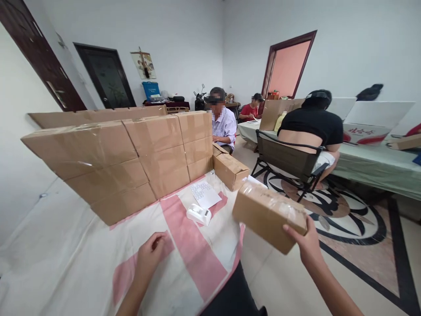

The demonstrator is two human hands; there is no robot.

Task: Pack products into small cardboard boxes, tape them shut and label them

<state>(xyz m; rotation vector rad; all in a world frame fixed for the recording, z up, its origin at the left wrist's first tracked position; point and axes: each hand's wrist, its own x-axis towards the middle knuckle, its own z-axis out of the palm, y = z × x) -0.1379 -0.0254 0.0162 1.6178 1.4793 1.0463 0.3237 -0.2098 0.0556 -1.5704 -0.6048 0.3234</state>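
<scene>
My right hand (307, 245) grips the near right end of a long brown cardboard box (263, 219), thumb on its side. The box is held up past the table's right edge, with clear tape on its top. My left hand (153, 248) is over the cloth-covered table (200, 250), its fingers curled in and nothing visible in them. Beyond it lie a small white rounded device (198, 214) and a sheet of paper (204, 194) with printed marks. A second long carton (230, 169) sits behind them at the table's edge.
Stacked, taped cartons (131, 162) form a wall along the table's far side. A person in a light shirt (223, 125) sits beyond. On the right, a person in black (309, 123) sits in a folding chair (286, 151) by another table (378, 166); a person in red (250, 109) sits farther back.
</scene>
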